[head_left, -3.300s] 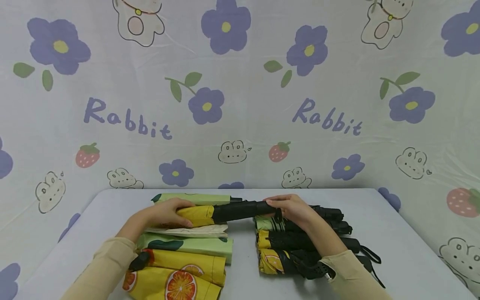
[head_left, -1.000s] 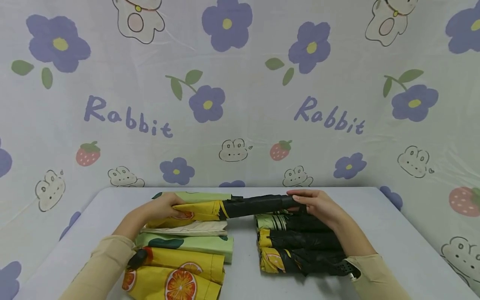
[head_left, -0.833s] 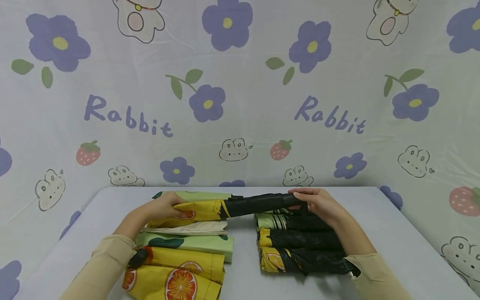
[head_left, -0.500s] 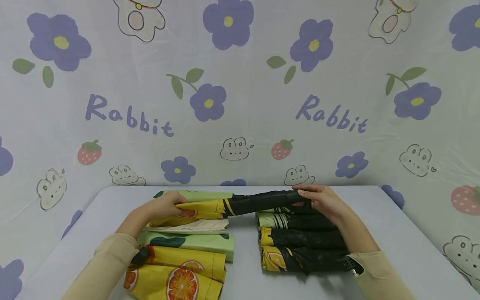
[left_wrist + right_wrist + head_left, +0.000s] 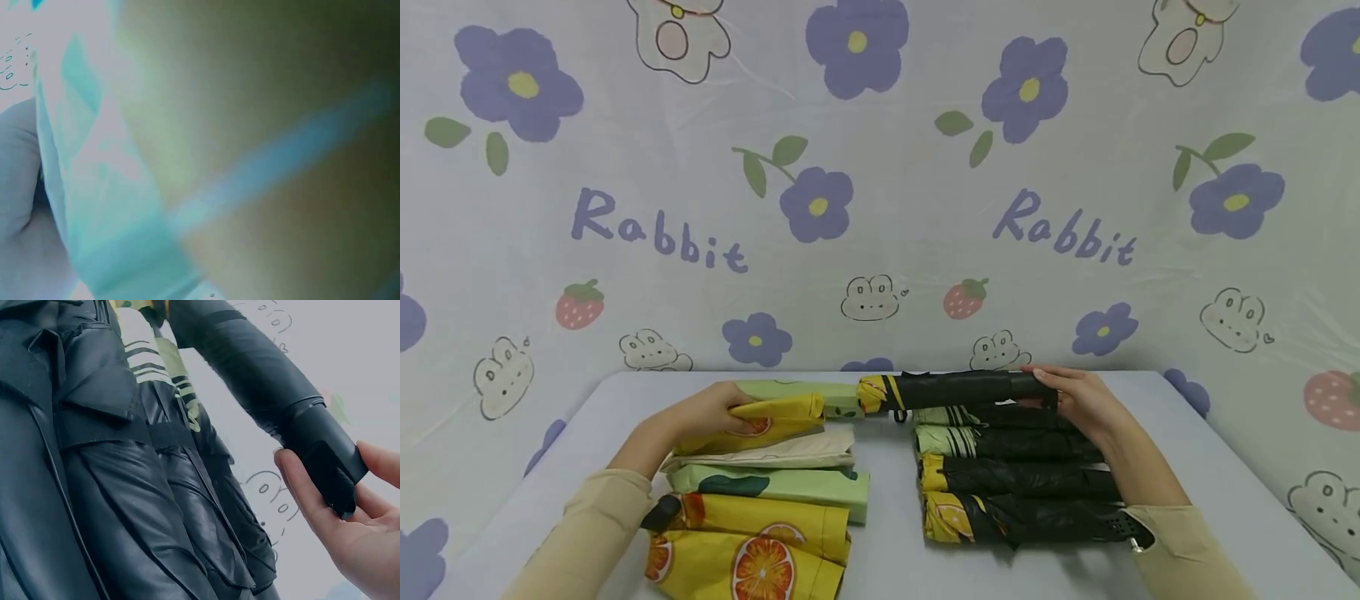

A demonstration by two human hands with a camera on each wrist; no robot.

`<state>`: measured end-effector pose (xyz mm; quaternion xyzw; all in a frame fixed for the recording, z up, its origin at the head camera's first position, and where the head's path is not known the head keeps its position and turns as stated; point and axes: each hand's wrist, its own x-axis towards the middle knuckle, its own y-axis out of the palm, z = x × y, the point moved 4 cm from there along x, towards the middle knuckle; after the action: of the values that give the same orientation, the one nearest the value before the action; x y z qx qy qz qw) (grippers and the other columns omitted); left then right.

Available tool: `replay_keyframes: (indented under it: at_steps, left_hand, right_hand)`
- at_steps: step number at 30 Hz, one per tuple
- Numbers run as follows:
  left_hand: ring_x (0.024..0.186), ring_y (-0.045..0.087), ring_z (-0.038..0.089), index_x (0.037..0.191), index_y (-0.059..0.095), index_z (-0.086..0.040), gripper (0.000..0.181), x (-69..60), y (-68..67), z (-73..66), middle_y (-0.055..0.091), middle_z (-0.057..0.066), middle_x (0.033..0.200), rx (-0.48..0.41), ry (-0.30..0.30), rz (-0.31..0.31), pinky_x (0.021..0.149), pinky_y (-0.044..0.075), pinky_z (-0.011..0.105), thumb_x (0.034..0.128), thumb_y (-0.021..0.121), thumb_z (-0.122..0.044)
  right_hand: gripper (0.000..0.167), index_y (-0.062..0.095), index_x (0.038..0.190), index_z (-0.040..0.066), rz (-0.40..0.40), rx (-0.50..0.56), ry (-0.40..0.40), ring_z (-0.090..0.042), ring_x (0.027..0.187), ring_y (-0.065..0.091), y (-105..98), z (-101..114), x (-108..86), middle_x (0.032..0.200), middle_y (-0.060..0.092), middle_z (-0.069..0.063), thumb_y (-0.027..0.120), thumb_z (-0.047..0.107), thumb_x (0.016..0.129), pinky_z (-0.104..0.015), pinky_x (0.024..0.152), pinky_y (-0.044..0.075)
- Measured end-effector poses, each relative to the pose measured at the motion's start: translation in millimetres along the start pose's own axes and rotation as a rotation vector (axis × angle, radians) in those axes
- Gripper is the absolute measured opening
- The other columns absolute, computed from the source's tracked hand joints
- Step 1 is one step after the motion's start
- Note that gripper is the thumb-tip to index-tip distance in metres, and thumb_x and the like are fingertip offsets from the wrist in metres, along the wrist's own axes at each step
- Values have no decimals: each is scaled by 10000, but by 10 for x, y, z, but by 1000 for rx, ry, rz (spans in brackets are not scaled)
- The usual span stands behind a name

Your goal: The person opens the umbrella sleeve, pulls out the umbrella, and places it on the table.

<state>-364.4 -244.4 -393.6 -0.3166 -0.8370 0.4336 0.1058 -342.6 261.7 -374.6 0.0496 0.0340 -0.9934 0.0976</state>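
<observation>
In the head view my left hand (image 5: 703,410) pinches a yellow fabric umbrella cover (image 5: 793,408) printed with orange slices. To its right, my right hand (image 5: 1086,402) holds a folded black umbrella (image 5: 962,389) with a yellow tip by its handle end. The umbrella is above the table, level and apart from the cover's mouth. From the right wrist view, thumb and fingers (image 5: 290,472) are round the umbrella's black handle (image 5: 325,447), where a strap hangs. The left wrist view is blurred, mostly pale green-blue cloth (image 5: 119,187) and a brownish blur.
Several covers lie in a column at left: light green (image 5: 782,487), cream (image 5: 790,450) and yellow (image 5: 760,567). At right lie several folded black umbrellas (image 5: 1030,479) side by side. Behind the white table (image 5: 895,550) hangs a patterned cloth (image 5: 880,167).
The umbrella has come out of the yellow cover, moving right and slightly up with my right hand. My left hand and the cover have shifted a little left.
</observation>
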Motion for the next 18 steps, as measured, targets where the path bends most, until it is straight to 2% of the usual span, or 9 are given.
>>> replay_keyframes:
  at_steps: [3,7,11,15,18]
  left_hand:
    - [665,497,90,996,746,-81,123,-12,-14,-3,715,49,896,-14,21,14,624,450,224,887,689,-75]
    - [632,447,73,934,725,-76,58,10,17,-27,645,5,781,-8,32,31,603,407,221,887,696,-95]
    - [642,464,73,923,720,-90,45,33,50,-33,633,-9,769,6,43,32,609,426,220,885,703,-107]
    - [705,528,73,1002,728,-117,117,62,70,-25,693,-7,881,17,57,31,648,476,229,887,706,-128]
    - [751,553,77,1040,722,-128,153,85,71,-21,701,-8,937,27,56,28,679,491,238,888,708,-142]
  right_hand:
    - [273,671,1227,184,-2,79,-1,-98,945,714,-35,13,-7,1103,622,130,593,273,981,-268,893,544]
    - [150,728,1040,268,-17,150,3,-78,951,706,-62,-1,-19,1121,575,103,597,228,979,-267,880,560]
    - [176,743,993,239,-36,242,-1,-72,938,702,-103,-24,-6,1080,602,105,583,165,984,-295,884,571]
    - [192,747,973,179,-61,348,-5,-73,929,693,-160,-43,15,1024,638,94,569,110,983,-324,885,576]
    - [191,738,938,174,-84,388,-2,-55,927,673,-208,-55,34,1028,611,80,571,91,978,-330,889,574]
